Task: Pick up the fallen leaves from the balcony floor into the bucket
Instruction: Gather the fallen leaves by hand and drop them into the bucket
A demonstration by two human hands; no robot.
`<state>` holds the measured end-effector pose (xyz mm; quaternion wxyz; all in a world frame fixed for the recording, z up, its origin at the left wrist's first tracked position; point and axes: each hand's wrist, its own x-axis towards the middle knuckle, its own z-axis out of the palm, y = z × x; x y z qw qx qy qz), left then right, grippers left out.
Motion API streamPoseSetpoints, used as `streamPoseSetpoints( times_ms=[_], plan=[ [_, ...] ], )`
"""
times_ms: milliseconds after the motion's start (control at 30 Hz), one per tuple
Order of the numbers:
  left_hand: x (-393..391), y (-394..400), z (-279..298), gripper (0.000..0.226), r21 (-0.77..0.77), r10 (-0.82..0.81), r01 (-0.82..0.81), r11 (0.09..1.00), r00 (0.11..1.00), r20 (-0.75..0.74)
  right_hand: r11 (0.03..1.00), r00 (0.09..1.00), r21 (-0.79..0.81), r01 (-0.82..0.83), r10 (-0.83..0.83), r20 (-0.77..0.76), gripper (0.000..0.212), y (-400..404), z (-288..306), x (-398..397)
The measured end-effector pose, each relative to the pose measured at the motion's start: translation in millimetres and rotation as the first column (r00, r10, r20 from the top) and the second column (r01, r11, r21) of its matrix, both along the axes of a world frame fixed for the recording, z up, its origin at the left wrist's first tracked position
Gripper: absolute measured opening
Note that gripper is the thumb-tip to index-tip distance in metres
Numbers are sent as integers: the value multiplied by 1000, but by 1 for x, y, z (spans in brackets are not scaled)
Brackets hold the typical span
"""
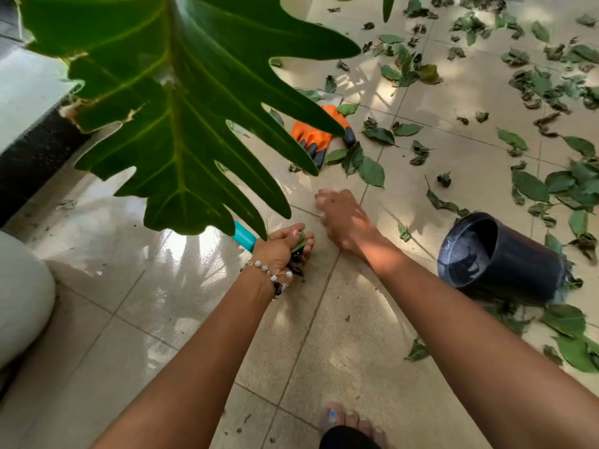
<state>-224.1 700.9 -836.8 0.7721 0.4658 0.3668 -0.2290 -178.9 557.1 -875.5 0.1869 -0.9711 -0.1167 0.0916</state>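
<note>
Big philodendron leaf (181, 102) hangs over me. Black bucket (505, 260) lies tipped on the tiles, right of my arms. My left hand (282, 251) clutches a leaf wad (299, 246) — my right hand (343, 218) reaches down, fingers loosely curled, empty.

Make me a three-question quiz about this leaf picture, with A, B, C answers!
1. Where is the bucket?
A. right of the right hand
B. under the big leaf
C. on the sofa

2. What colour is the glove?
A. blue
B. orange
C. white

3. What is the left hand doing?
A. resting flat
B. waving
C. gripping leaves

Answers: 1 A, the bucket lies tipped on the tiles to that side. 2 B, orange with dark fingertips. 3 C, the fingers curl round a bunch.
</note>
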Motion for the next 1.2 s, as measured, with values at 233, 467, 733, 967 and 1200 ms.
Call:
streamPoseSetpoints(
  times_ms=[233, 467, 733, 967, 1200],
  plan=[
    [-7, -6, -4, 20, 59, 31, -31, 998, 1000, -2, 984, 986, -136, -113, 128, 107, 21, -5, -2, -46],
    [-30, -47, -8, 44, 181, -138, 136, 974, 990, -4, 763, 877, 495, 416, -481, 4, 21, -24, 22, -90],
    [-44, -79, -10, 42, 226, -247, 248, 942, 969, -32, 826, 922, 410, 387, -357, -153, 11, -51, 38, -116],
    [-43, -72, -14, 37, 69, -247, 250, 966, 968, -47, 872, 870, 33, 489, -485, -89, 40, -84, 30, -92],
    [-41, -63, -14, 49, 103, -224, 234, 967, 970, -97, 952, 971, -193, 236, -240, 3, 24, -75, 21, -114]
  ],
)
